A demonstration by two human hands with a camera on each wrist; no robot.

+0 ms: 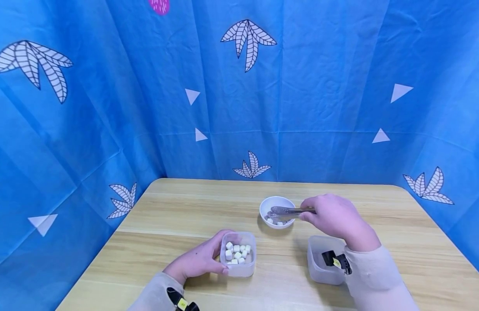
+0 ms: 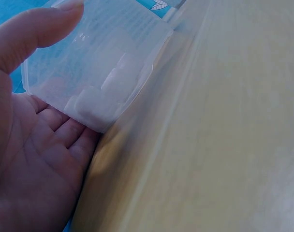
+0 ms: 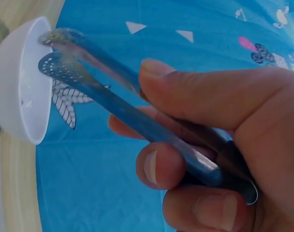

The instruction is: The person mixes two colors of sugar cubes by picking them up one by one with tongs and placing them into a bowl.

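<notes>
My right hand (image 1: 334,218) grips metal tongs (image 1: 287,211), thumb on one arm and fingers curled round the other. The tongs' perforated tips reach into a white bowl (image 1: 277,200), where a few white cubes (image 1: 280,223) lie; in the right wrist view the two tips stand apart. My left hand (image 1: 202,259) holds a translucent plastic container (image 1: 241,271) from its left side, thumb near the front and fingers behind. Several white cubes (image 1: 237,249) sit inside that container, and they show blurred through its wall in the left wrist view.
A second translucent container (image 1: 317,270) stands under my right forearm, which partly hides its inside. Everything rests on a light wooden table (image 1: 177,203). A blue patterned curtain (image 1: 317,86) hangs behind the table's far edge and along both sides.
</notes>
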